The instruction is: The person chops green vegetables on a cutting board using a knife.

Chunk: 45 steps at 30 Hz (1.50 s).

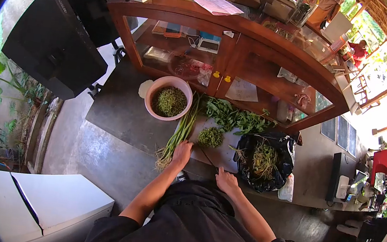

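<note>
Closed around something at the lower part of the long green stalks (181, 130) is my left hand (182, 154); the stalks lie on the table with pale roots toward me. My right hand (228, 180) grips the handle of a knife (206, 156), whose blade points up and left toward my left hand. Between and beyond the hands, a small heap of chopped greens (210, 137) sits on a light board (226, 150). A pink bowl (149, 97) at the left holds more chopped greens. Leafy greens (232, 116) lie behind the board.
Right of the board stands a black plastic bag (243, 174) with plant scraps. A wooden glass cabinet (222, 66) backs the grey table (122, 107). A white appliance (58, 201) is at lower left. A person in red (358, 52) is far off at upper right.
</note>
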{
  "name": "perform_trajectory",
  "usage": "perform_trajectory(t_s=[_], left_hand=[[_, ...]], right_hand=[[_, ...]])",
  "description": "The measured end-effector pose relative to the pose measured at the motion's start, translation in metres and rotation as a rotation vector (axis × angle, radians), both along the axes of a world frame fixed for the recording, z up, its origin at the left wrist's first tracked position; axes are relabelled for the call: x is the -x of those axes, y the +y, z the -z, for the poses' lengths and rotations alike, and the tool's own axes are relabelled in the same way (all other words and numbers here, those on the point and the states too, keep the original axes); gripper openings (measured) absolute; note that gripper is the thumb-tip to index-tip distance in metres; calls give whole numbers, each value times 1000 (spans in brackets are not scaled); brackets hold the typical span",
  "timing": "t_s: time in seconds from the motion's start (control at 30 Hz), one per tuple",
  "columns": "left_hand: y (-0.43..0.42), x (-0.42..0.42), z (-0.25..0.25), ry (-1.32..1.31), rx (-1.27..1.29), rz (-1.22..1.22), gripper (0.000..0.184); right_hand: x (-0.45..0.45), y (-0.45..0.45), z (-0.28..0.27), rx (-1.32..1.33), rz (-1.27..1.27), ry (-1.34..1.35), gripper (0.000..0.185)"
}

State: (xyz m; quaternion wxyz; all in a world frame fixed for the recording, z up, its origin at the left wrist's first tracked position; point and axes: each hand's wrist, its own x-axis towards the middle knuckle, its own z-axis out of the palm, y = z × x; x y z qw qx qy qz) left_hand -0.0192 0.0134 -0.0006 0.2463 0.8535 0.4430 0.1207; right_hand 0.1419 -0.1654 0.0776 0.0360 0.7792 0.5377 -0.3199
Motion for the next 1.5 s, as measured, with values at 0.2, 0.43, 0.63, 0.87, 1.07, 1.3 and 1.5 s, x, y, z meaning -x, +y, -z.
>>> perform_trajectory(t_s=[0.2,0.43,0.63,0.87,1.07,1.3,1.5], left_hand=[[2,0,1,-64,24,-3,24],[1,-1,3,-87,2,5,24],[3,0,1,-74,1,16,22],[3,0,6,-66,20,-1,20],[1,0,-2,-106,9,-31,18],[1,0,9,-131,-4,-70,13],[2,0,18,-115,-34,-1,13]], right_hand=[[3,-8,-8,-139,-41,-8,31],[1,-8,-6,-84,-37,-9,31],[0,-3,3,13,-72,-4,40],[1,0,19,14,-32,-39,31],[5,16,50,36,4,10,31],[-2,-4,52,16,13,37,34],[2,-4,43,37,36,-16,34]])
